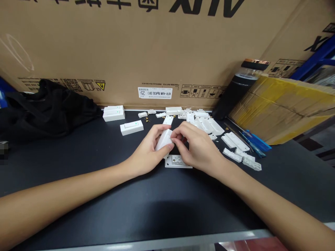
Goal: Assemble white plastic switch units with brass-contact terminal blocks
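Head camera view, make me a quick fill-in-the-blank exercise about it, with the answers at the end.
The left hand holds a casing coloured ____.
The tabletop is coloured ____.
The bottle appears toward the picture's ____ side.
The large box behind the tabletop is made of ____.

Missing words: white; black; right; cardboard.
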The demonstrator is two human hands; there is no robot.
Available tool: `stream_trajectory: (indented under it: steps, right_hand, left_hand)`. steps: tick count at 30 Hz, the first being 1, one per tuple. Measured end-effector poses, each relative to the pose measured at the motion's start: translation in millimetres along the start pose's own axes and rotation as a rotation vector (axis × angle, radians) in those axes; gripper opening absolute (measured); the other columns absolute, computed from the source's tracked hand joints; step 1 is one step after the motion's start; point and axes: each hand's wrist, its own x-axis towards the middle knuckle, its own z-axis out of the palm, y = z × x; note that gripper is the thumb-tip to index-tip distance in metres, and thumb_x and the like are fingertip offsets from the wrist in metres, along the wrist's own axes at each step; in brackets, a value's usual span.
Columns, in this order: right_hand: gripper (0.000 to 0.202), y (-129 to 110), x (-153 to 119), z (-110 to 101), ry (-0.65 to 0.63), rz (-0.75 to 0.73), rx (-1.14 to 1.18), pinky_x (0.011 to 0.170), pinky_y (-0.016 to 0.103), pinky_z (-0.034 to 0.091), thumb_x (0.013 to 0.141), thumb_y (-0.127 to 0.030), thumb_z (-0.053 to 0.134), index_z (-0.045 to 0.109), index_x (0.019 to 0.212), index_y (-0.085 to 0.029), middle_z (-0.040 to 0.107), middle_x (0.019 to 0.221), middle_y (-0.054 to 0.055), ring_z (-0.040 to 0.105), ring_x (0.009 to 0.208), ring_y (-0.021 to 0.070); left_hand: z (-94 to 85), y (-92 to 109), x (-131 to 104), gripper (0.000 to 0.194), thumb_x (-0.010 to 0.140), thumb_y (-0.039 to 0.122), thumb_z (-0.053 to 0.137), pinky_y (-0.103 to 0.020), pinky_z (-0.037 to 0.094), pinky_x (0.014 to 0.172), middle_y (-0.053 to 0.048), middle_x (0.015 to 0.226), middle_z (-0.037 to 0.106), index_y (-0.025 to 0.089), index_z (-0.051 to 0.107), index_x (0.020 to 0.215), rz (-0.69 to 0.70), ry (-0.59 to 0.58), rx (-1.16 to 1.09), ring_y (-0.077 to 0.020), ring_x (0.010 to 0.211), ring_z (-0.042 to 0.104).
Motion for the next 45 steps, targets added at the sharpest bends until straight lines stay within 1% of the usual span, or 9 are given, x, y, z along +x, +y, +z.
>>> stream_trajectory:
  steps: [7,10,13,19,24,28,33,38,45]
  right_hand:
    - [0.009,0,1,0,0.012,0.055,0.062,0.066,0.031,0.045,0.09,-0.012,0.055,0.061,0.089,-0.018,0.062,0.086,0.004,0.058,0.077,0.0167]
    - [0.01,1,1,3,0.028,0.029,0.104,0.066,0.03,0.048,0.089,-0.011,0.055,0.062,0.089,-0.018,0.061,0.085,0.003,0.058,0.074,0.0151]
    - [0.01,1,1,4,0.049,-0.011,0.134,0.066,0.029,0.049,0.089,-0.01,0.056,0.062,0.089,-0.017,0.061,0.084,0.003,0.058,0.073,0.0145]
    - [0.012,0,3,-2,0.059,-0.084,0.18,0.066,0.028,0.05,0.09,-0.007,0.055,0.062,0.089,-0.016,0.062,0.083,0.004,0.06,0.073,0.0138]
    - [0.011,0,3,-5,0.062,-0.077,0.203,0.065,0.027,0.05,0.091,-0.008,0.056,0.062,0.088,-0.017,0.062,0.083,0.004,0.059,0.072,0.0133]
    - [0.011,0,2,-1,0.097,-0.085,0.167,0.064,0.028,0.048,0.091,-0.008,0.055,0.061,0.088,-0.017,0.06,0.082,0.003,0.057,0.071,0.014]
    - [0.012,0,1,4,0.14,-0.112,0.078,0.064,0.031,0.045,0.092,-0.009,0.053,0.06,0.091,-0.018,0.06,0.084,0.005,0.057,0.078,0.0178]
    - [0.013,-2,1,5,0.154,-0.103,0.048,0.064,0.032,0.046,0.091,-0.008,0.054,0.062,0.09,-0.018,0.061,0.085,0.006,0.058,0.078,0.019]
    - [0.013,-3,1,5,0.188,-0.153,0.06,0.063,0.031,0.048,0.09,-0.005,0.056,0.065,0.089,-0.015,0.063,0.081,0.006,0.059,0.074,0.0178]
  left_hand:
    - [1.5,5,1,0.04,0.09,0.022,0.07,-0.04,0.045,0.106,-0.007,0.124,0.06,0.022,0.05,0.124,-0.029,0.027,-0.048,-0.0231,0.119,0.058]
    - [1.3,6,1,0.04,0.09,0.022,0.07,-0.041,0.045,0.108,-0.007,0.126,0.06,0.021,0.051,0.124,-0.045,0.047,-0.067,-0.0235,0.122,0.058]
    - [0.7,6,1,0.04,0.09,0.021,0.07,-0.039,0.048,0.105,-0.007,0.126,0.059,0.021,0.051,0.125,-0.049,0.058,-0.066,-0.0229,0.121,0.059]
    - [0.0,6,0,0.04,0.092,0.023,0.071,-0.035,0.05,0.099,-0.006,0.125,0.059,0.022,0.051,0.127,-0.034,0.042,-0.079,-0.0216,0.119,0.06]
    - [-0.1,5,0,0.039,0.093,0.022,0.071,-0.034,0.051,0.1,-0.005,0.124,0.059,0.023,0.052,0.127,-0.012,0.023,-0.094,-0.0209,0.122,0.057]
    - [0.3,5,0,0.04,0.092,0.023,0.071,-0.034,0.052,0.098,-0.005,0.124,0.059,0.023,0.052,0.127,-0.009,0.023,-0.115,-0.0211,0.119,0.058]
    - [0.9,6,0,0.038,0.093,0.022,0.07,-0.032,0.052,0.095,-0.005,0.122,0.06,0.023,0.051,0.127,0.005,0.007,-0.117,-0.0201,0.117,0.059]
    - [0.2,5,0,0.037,0.094,0.021,0.068,-0.032,0.051,0.098,-0.005,0.122,0.06,0.022,0.051,0.127,0.027,0.008,-0.098,-0.0195,0.118,0.059]
    - [-1.1,2,0,0.04,0.094,0.023,0.069,-0.034,0.049,0.102,-0.005,0.125,0.057,0.024,0.05,0.129,0.028,0.007,-0.086,-0.0203,0.12,0.057]
